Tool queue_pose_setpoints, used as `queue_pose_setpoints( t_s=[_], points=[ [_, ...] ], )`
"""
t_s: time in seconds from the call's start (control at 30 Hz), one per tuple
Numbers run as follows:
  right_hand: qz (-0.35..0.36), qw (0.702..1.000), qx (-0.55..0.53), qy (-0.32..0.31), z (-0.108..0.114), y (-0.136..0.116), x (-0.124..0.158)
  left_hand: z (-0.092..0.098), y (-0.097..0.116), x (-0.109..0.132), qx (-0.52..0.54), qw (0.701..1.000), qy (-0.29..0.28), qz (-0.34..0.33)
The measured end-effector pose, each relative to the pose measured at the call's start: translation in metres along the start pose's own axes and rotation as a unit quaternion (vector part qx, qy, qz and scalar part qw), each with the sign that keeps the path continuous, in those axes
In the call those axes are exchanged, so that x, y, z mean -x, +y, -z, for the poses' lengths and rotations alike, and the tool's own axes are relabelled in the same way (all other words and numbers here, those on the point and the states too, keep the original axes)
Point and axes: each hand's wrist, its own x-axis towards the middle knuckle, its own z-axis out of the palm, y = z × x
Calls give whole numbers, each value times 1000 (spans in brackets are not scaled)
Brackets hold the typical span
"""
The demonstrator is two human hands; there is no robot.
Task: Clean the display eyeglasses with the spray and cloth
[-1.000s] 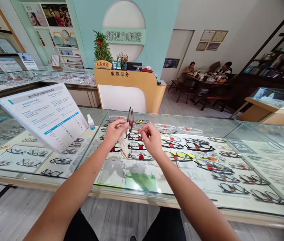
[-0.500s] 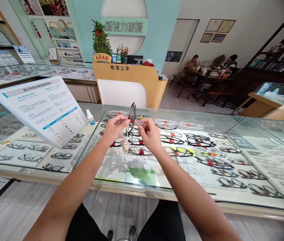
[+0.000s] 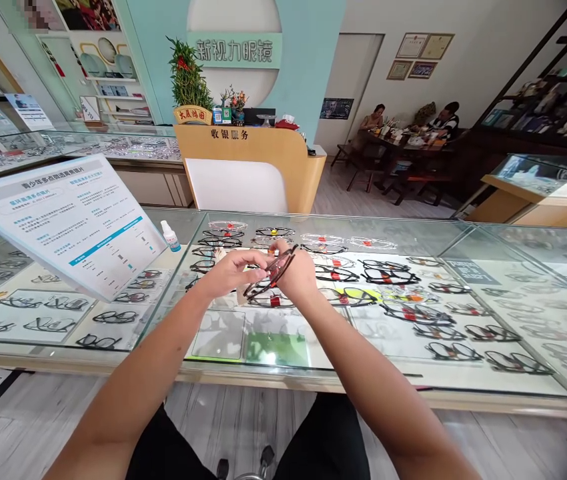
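Observation:
A pair of dark-rimmed eyeglasses [image 3: 269, 279] with a red tag is held tilted above the glass counter. My left hand [image 3: 231, 272] pinches its rim between thumb and fingers. My right hand [image 3: 297, 272] is curled around the other side, behind the frame; its fingertips are partly hidden. A crumpled beige tissue or cloth [image 3: 241, 295] shows under my left hand, mostly covered. Below and around the hands lie rows of eyeglasses, many with red tags, such as a black pair [image 3: 391, 275] to the right.
On the left a large printed sign [image 3: 71, 223] leans over the counter, beside a small white spray bottle [image 3: 170, 237]. The glass display counter [image 3: 263, 373] spans my front. Beyond stand a wooden cashier desk [image 3: 248, 167] and two people seated at a table [image 3: 403, 140].
The eyeglasses went from upright to a slanted, lower position. My right hand moved in from beside them to close around their far side. The view shifted slightly.

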Motion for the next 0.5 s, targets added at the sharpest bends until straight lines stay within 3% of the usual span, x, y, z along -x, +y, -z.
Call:
queue_pose_setpoints(
  t_s=[0.27, 0.4, 0.5],
  points=[
    [0, 1000, 10, 4, -3, 1, -2, 1, -7, -1, 24, 999, 30, -14],
    [-13, 990, -129, 49, -3, 4, -1, 5, -13, -2, 57, 996, 68, -16],
    [5, 962, -268, 54, 0, 5, -1, 11, -14, -3, 83, 989, 123, -9]
  ],
)
